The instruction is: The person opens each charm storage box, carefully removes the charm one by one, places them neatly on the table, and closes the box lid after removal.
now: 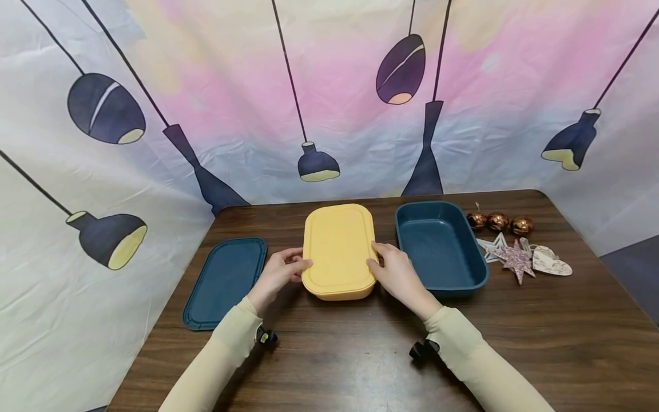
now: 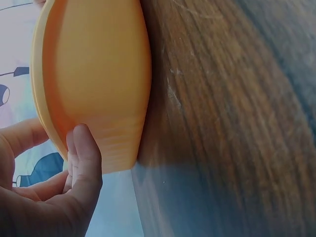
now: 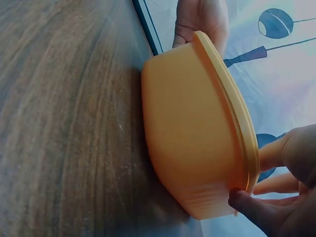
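A yellow plastic food container (image 3: 192,123) sits on the table with its yellow lid (image 1: 340,246) lying over the top. My left hand (image 1: 281,273) pinches the lid's rim on the left side, one digit on top and another against the wall just below the rim (image 2: 57,133). On the opposite side my right hand (image 1: 399,274) pinches the rim near the front right corner. In the right wrist view, digits of my right hand (image 3: 291,173) touch both the lid's top and its edge. What the container holds is hidden.
An uncovered dark blue container (image 1: 437,252) stands to the right, and a dark blue lid (image 1: 225,283) lies flat at the left. Beyond the blue container are copper baubles (image 1: 497,221), a white star (image 1: 493,247), a pink glittery star (image 1: 517,261) and a pale heart (image 1: 550,261).
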`<state>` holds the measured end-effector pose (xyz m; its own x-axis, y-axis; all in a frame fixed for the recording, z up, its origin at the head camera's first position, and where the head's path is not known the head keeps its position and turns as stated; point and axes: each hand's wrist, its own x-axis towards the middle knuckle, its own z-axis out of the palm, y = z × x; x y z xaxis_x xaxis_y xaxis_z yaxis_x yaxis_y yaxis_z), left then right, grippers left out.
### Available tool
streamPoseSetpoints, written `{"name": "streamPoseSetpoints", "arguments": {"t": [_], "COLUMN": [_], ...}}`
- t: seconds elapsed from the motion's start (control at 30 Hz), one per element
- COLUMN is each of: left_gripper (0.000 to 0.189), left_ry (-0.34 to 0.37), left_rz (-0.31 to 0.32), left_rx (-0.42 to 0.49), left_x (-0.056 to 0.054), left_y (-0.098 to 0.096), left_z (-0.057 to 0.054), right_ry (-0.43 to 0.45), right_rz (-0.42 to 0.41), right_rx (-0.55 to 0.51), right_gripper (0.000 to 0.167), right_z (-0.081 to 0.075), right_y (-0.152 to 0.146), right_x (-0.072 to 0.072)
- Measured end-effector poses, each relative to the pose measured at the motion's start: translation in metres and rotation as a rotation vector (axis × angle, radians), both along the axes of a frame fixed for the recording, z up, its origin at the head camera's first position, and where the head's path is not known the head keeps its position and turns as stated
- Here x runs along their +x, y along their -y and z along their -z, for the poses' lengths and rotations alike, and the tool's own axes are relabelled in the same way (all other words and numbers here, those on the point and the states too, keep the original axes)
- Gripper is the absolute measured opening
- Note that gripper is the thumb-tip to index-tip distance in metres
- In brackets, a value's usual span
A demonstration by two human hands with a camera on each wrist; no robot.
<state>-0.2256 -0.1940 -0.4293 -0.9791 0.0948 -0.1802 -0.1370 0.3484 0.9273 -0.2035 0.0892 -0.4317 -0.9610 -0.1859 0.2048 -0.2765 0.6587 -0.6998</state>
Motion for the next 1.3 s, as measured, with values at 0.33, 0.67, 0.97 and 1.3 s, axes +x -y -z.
{"name": "streamPoseSetpoints", "arguments": {"t": [0.33,0.67,0.97,1.3], "left_gripper": [0.053,0.066,0.060,0.056], "left_ry": [-0.033,-0.048,-0.220,-0.305], "left_rz": [0.026,0.122,0.203,0.341], "left_rx": [-0.028,-0.115,-0.389,-0.383], "left_x": [-0.007,-0.027,-0.062,-0.099], "left_y": [-0.003,-0.003,-0.007,0.001], "left_z": [-0.002,-0.006,-0.003,0.002], "right_ry": [-0.019,0.080,0.151,0.199], "right_rz": [-0.009,-0.046,-0.075,-0.224], "right_rx": [0.038,0.105,0.051,0.083], "right_gripper": [0.049,0.054,0.075,0.111], "right_z": [-0.001,-0.011,-0.001,0.000], "right_y": [-0.001,-0.003,0.005,0.001], "right_x": [-0.001,-0.014,-0.022,0.006]}}
